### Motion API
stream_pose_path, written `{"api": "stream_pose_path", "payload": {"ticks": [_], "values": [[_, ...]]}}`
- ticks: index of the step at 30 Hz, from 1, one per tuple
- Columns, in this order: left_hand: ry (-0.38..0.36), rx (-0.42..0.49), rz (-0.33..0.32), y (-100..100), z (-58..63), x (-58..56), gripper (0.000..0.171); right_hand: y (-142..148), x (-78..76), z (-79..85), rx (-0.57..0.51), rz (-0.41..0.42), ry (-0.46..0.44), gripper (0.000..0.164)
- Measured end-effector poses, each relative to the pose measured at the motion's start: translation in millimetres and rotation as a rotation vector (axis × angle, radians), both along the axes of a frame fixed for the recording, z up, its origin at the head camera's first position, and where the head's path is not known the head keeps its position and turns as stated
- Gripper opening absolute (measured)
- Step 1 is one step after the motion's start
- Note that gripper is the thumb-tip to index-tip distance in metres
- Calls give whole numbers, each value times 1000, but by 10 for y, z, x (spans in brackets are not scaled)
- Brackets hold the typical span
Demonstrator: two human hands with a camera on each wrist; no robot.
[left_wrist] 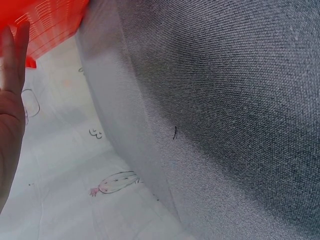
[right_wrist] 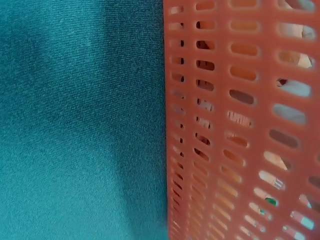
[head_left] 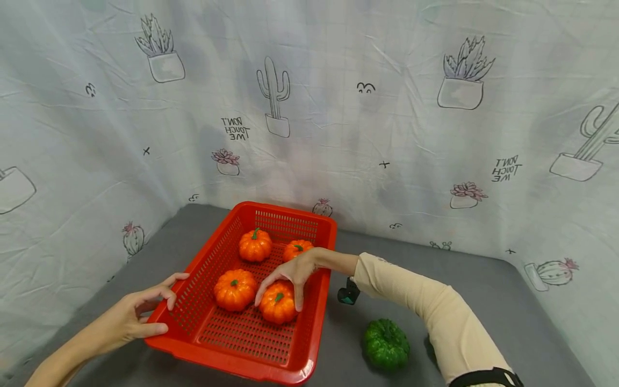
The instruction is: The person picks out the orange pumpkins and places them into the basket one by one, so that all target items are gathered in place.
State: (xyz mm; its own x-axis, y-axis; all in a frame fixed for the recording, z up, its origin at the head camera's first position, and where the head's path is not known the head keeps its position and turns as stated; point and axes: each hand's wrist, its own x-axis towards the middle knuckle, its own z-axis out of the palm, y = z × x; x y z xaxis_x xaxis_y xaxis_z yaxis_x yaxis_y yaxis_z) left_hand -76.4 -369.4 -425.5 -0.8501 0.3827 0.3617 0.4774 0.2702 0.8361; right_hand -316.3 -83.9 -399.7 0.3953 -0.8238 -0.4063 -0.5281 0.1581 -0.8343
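A red perforated plastic basket [head_left: 242, 368] stands tilted toward the left in the head view. My left hand [head_left: 128, 317] grips its near left corner, thumb at the front and fingers on the side rim. Reaching over the right wall, my right hand [head_left: 295, 271] holds an orange pumpkin [head_left: 278, 305] with a green stem, fingers spread down around it. Beside it in the basket lie a left pumpkin [head_left: 235, 290], a back pumpkin [head_left: 255, 245] and another pumpkin [head_left: 296, 249] partly behind my right hand. In the right wrist view the basket's wall [right_wrist: 222, 75] hides that hand.
A dark green pumpkin [head_left: 386, 344] sits on the grey table [head_left: 483, 290] right of the basket. Another green thing is mostly hidden behind my right sleeve [head_left: 435, 306]. A white curtain [head_left: 338, 118] with drawn cacti hangs behind and at the sides.
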Motion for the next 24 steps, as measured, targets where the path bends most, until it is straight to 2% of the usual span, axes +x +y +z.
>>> {"api": "stream_pose_path", "payload": {"ticks": [6, 14, 18, 24], "values": [[6, -20, 15, 7, 12, 4, 38, 55, -29, 28, 26, -12, -58, 81], [-5, 28, -30, 9, -13, 0, 37, 93, -61, 47, 65, -20, -117, 78], [-8, 48, -51, 6, -19, -5, 37, 102, -74, 55, 77, -27, -129, 79], [-22, 30, -32, 2, 15, -6, 36, 92, -104, 84, 90, -19, -110, 84]]}}
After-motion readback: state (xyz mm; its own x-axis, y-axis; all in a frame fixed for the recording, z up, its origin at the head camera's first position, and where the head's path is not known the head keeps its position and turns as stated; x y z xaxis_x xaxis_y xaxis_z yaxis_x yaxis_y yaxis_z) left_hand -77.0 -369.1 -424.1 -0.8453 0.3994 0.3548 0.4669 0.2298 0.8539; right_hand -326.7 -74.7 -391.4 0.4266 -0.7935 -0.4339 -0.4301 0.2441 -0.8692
